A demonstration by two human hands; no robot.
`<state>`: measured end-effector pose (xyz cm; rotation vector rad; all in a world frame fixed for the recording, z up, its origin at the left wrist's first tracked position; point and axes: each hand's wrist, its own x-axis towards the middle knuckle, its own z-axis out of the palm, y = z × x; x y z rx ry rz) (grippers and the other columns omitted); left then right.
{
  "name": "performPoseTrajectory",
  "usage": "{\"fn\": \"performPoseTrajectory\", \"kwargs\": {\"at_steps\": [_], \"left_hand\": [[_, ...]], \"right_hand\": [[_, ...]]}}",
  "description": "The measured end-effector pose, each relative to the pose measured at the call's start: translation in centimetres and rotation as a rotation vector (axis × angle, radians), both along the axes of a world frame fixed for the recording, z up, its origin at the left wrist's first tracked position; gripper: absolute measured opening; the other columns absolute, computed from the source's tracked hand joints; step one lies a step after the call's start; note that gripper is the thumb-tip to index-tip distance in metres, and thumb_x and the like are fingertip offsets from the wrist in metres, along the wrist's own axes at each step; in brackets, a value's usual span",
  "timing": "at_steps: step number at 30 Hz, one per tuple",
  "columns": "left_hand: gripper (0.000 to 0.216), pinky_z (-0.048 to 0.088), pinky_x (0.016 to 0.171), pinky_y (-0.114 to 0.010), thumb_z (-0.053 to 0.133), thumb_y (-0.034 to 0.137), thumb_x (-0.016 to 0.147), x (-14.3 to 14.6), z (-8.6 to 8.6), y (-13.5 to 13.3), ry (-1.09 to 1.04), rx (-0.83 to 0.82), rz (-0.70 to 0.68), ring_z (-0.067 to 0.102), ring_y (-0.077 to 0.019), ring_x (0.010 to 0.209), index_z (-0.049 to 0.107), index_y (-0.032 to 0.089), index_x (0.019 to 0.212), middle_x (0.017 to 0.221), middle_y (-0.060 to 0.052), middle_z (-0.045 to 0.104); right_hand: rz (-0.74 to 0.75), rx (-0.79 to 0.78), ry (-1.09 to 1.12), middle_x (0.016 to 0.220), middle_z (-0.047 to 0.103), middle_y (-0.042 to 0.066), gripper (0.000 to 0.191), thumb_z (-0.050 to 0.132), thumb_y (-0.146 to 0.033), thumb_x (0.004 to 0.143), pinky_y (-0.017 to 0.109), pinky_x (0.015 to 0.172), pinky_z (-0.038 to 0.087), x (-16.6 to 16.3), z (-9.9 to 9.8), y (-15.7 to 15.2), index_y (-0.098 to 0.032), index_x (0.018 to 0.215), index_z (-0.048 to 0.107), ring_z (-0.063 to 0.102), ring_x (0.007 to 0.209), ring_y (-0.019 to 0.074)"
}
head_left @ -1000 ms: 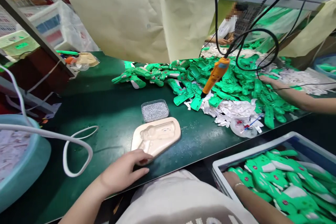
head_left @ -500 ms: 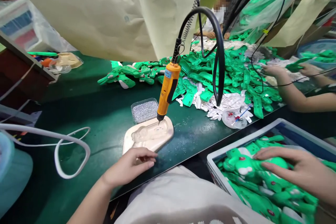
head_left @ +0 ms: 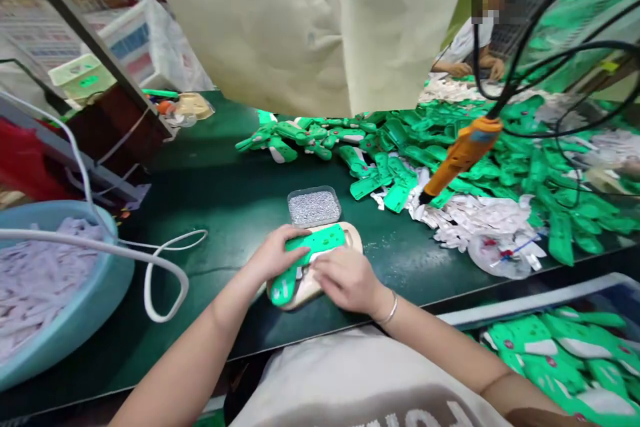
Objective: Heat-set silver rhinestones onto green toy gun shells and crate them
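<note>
The toy (head_left: pixel 327 237), green with darker spots and a white strip, lies on a beige holder (head_left: pixel 355 241) on the surface (head_left: pixel 200 180). The left hand (head_left: pixel 279 252) overlaps its far edge; the right hand (head_left: pixel 349 275) bunches its fingers at the near edge. Both partly hide it, so I cannot tell whether either grips.

A creased, pale tan paper sheet (head_left: pixel 320 27) hangs ahead, with a co-worker (head_left: pixel 465 43) in white beyond its right edge. At left, a looped white cable (head_left: pixel 149 290) crosses before a blue basin (head_left: pixel 97 300); farther back stands a pale green box (head_left: pixel 83 82).
</note>
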<state>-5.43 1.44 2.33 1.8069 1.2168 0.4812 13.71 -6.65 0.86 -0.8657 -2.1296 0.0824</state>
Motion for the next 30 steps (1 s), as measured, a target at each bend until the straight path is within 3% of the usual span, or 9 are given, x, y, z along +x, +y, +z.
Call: {"fn": "performPoseTrajectory", "kwargs": {"at_steps": [2,4,8,11,15,18,20,23,30], "left_hand": [[0.034,0.041,0.111,-0.055,0.072,0.029,0.078,-0.2,-0.6,0.5,0.155,0.234,-0.081,0.054,-0.0361,0.128,0.077,0.024,0.111,0.13,-0.011,0.066],[0.035,0.038,0.113,-0.057,0.067,0.026,0.084,0.2,-1.4,-0.2,0.248,0.368,-0.142,0.047,-0.0357,0.135,0.074,0.026,0.119,0.141,-0.011,0.059],[0.048,0.038,0.114,-0.054,0.058,0.026,0.093,1.4,-3.4,-3.2,0.322,0.457,-0.192,0.044,-0.0325,0.139,0.059,0.021,0.14,0.149,-0.015,0.052],[0.05,0.034,0.115,-0.057,0.055,0.027,0.094,2.0,-3.8,-3.6,0.373,0.485,-0.203,0.041,-0.0338,0.142,0.054,0.017,0.143,0.152,-0.016,0.049],[0.031,0.044,0.103,-0.046,0.047,0.027,0.098,2.5,-1.6,1.4,0.371,0.476,-0.126,0.055,-0.0279,0.122,0.071,0.024,0.118,0.132,-0.01,0.064],[0.022,0.045,0.092,-0.043,0.059,0.021,0.09,3.6,-0.3,6.4,0.559,0.46,-0.095,0.059,-0.0305,0.111,0.075,0.019,0.105,0.118,-0.013,0.068],[0.012,0.043,0.088,-0.044,0.068,0.017,0.082,4.3,-0.3,8.5,0.627,0.428,-0.108,0.061,-0.0316,0.101,0.077,0.017,0.089,0.102,-0.013,0.071],[0.006,0.038,0.09,-0.044,0.07,0.017,0.079,4.8,-1.0,9.5,0.616,0.426,-0.115,0.062,-0.0296,0.096,0.076,0.019,0.079,0.091,-0.011,0.072],[0.023,0.037,0.092,-0.045,0.059,0.017,0.086,4.4,-1.3,8.6,0.53,0.451,-0.118,0.066,-0.0283,0.097,0.081,0.022,0.089,0.091,-0.009,0.077]], "right_hand": [[-0.145,-0.055,-0.057,0.101,0.074,0.012,0.017,0.052,-0.02,0.098,0.04,0.085,0.053,0.7,-1.0,1.2,-0.017,0.099,0.069,0.066,0.094,0.023],[-0.163,-0.105,-0.105,0.106,0.072,0.013,0.017,0.055,-0.024,0.097,0.043,0.09,0.051,1.8,-1.8,2.2,-0.018,0.104,0.069,0.064,0.102,0.025],[-0.024,-0.217,-0.182,0.102,0.072,0.01,0.015,0.061,-0.026,0.093,0.038,0.086,0.048,4.1,-2.1,3.9,-0.019,0.103,0.07,0.063,0.096,0.0224],[0.011,-0.336,-0.239,0.091,0.072,0.006,0.009,0.062,-0.023,0.091,0.034,0.079,0.045,4.8,-1.2,6.4,-0.019,0.092,0.07,0.062,0.086,0.0194],[-0.174,-0.46,-0.414,0.096,0.073,0.011,0.016,0.057,-0.021,0.095,0.035,0.085,0.044,3.0,0.4,11.6,-0.017,0.094,0.072,0.063,0.096,0.0231],[-0.274,-0.597,-0.65,0.103,0.074,0.015,0.02,0.055,-0.021,0.096,0.038,0.09,0.041,1.1,1.4,14.7,-0.014,0.1,0.073,0.064,0.107,0.0279],[-0.285,-0.663,-0.709,0.102,0.075,0.016,0.021,0.053,-0.018,0.095,0.038,0.089,0.04,0.5,1.7,15.6,-0.014,0.099,0.074,0.066,0.105,0.0277],[-0.326,-0.683,-0.688,0.106,0.076,0.015,0.025,0.05,-0.016,0.096,0.036,0.088,0.041,0.9,2.0,15.7,-0.014,0.102,0.074,0.068,0.104,0.027],[-0.46,-0.723,-0.37,0.107,0.078,0.009,0.019,0.06,-0.021,0.092,0.034,0.091,0.044,1.2,1.8,13.4,-0.019,0.099,0.077,0.07,0.103,0.0245]]}}
